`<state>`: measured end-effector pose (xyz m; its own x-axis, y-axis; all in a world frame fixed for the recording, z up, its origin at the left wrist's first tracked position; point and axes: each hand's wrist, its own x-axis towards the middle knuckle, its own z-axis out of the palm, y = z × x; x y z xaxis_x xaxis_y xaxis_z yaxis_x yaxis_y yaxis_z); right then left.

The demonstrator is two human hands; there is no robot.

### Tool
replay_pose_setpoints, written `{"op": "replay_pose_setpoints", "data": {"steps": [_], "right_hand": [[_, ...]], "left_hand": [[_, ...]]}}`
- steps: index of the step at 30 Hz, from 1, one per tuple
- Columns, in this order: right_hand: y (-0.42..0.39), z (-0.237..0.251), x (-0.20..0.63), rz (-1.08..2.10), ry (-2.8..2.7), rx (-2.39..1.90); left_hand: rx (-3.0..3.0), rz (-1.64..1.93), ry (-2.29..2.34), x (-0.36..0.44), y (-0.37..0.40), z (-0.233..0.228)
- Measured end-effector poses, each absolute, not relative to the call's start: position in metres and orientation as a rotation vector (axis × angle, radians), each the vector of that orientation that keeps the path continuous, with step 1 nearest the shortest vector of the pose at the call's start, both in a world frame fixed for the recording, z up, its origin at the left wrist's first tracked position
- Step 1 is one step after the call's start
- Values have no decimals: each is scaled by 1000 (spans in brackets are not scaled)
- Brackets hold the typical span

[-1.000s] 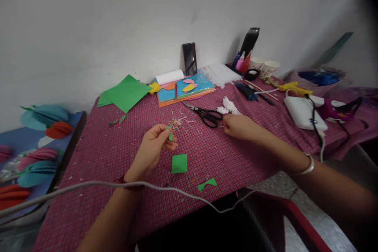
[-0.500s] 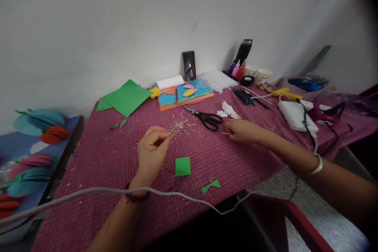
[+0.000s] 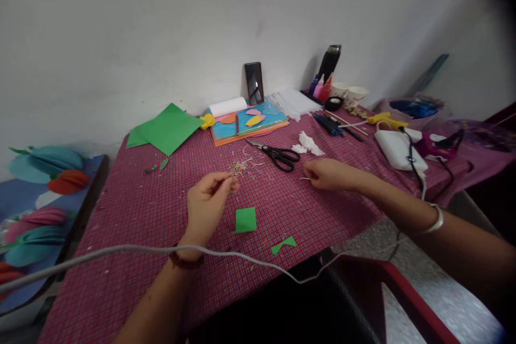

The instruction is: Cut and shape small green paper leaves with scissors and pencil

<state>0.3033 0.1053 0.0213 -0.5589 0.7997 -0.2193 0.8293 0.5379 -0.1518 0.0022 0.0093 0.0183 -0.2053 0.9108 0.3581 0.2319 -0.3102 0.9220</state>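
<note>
A checked bench [image 3: 153,215] against a white wall. The left hand [image 3: 207,205] pinches a green scrap [image 3: 230,187], lifted for handling (detail blurred); the right hand [image 3: 328,174], grip closed, seemingly nips a thin white sliver [image 3: 304,178] beside the scissors [image 3: 278,155].

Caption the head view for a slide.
Left hand pinches a green scrap; right hand rests near the scissors.

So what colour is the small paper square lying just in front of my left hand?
Green; the small paper square shows plainly in the head view.
</note>
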Motion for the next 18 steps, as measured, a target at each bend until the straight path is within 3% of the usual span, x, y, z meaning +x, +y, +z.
{"op": "replay_pose_setpoints", "data": {"steps": [3, 11, 18], "right_hand": [[104, 27, 294, -877, 2750, 1430], [86, 49, 200, -2233, 2673, 1111], [83, 24, 159, -2392, 2795, 944]], "left_hand": [[1082, 1475, 1177, 7, 12, 20], [874, 1512, 1175, 11, 12, 23], [743, 1542, 1283, 8, 18, 13]]}}
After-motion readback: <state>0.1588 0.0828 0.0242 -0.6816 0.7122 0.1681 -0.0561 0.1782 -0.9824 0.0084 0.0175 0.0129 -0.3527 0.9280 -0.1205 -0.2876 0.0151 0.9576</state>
